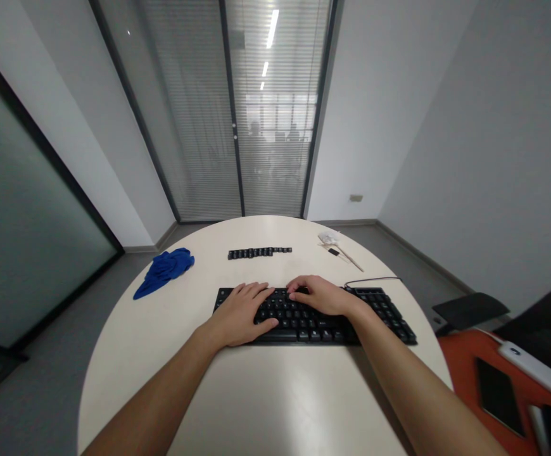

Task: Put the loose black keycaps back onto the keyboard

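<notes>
A black keyboard [380, 310] lies on the round white table [171, 354] in front of me. My left hand [242, 313] rests flat on the keyboard's left part, fingers stretched out over the keys, holding nothing. My right hand [320, 295] lies over the upper middle keys, fingers extended to the left and lightly curved, holding nothing. A row of loose black keycaps [259, 253] sits farther back on the table, apart from both hands.
A crumpled blue cloth [164, 270] lies at the table's left. A small white item with a thin stick [339, 247] sits at the back right. The keyboard's cable [373, 280] runs right. An orange chair [465, 367] with a phone [498, 396] stands at right. Glass doors [237, 114] lie ahead.
</notes>
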`<control>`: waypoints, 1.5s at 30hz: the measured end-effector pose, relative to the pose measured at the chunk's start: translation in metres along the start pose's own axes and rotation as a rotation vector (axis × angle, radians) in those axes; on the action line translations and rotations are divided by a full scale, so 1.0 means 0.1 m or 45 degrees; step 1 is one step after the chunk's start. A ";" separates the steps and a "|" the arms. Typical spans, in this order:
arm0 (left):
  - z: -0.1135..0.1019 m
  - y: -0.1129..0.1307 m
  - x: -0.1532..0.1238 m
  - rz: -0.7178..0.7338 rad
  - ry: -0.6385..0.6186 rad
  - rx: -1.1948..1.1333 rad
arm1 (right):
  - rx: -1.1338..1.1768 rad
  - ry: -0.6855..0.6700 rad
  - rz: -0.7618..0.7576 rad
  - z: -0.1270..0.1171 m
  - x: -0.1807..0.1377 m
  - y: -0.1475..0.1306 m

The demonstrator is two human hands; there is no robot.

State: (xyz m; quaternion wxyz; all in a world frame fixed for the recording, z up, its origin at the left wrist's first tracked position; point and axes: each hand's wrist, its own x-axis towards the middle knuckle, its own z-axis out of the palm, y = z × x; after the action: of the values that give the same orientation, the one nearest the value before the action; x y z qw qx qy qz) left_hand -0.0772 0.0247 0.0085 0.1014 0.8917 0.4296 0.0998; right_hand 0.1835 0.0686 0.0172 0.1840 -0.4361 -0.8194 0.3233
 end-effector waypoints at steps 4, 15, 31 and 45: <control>-0.01 0.01 0.00 -0.010 -0.018 0.011 | -0.014 0.009 -0.003 0.01 0.00 0.01; -0.02 0.02 0.01 -0.013 -0.014 0.007 | -0.188 0.057 -0.004 0.03 -0.02 -0.11; 0.00 0.01 0.00 -0.004 -0.008 0.017 | -0.524 0.055 0.089 0.04 -0.05 -0.32; 0.02 0.00 0.01 0.001 0.006 0.015 | -0.405 0.074 0.034 0.01 -0.04 -0.30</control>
State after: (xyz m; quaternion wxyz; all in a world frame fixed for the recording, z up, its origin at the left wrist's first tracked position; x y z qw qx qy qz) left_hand -0.0766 0.0252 0.0069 0.0950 0.8923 0.4301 0.0993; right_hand 0.1673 0.0527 0.0365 0.1320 -0.4798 -0.8487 0.1794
